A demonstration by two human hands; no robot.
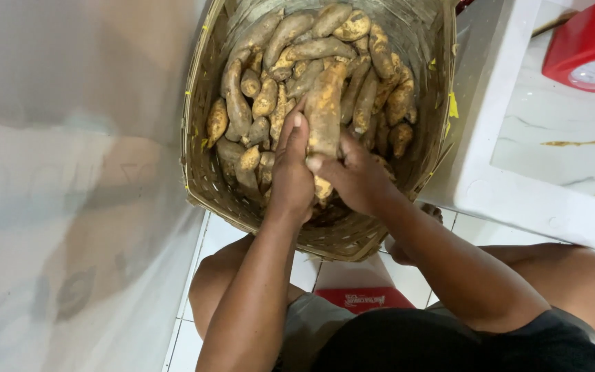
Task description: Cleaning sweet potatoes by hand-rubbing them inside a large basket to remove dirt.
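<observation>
A long sweet potato (324, 114) stands clamped between both hands above the pile. The left hand (290, 172) wraps its left side; the right hand (354, 176) grips low on its right. The woven basket (197, 131) is heaped with muddy sweet potatoes (311, 48), so most remain unhandled. A white counter (518, 186) stands beside it.

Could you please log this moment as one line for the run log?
left hand: shut on sweet potato | right hand: shut on sweet potato | over woven basket
</observation>
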